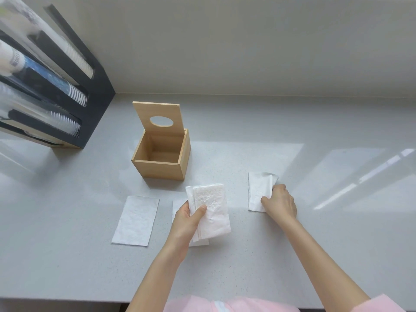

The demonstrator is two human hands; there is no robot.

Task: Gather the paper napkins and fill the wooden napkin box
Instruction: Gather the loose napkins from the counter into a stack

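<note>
My left hand grips a small stack of napkins, my right hand pinches another napkin off the surface — two still lie flat, and the wooden box toward the back edge stands open, empty.

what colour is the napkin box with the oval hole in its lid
Light tan wood. The napkin box stands open on the grey counter, seen in the head view.

Left hand grips stacked napkins; right hand pinches another napkin
</note>
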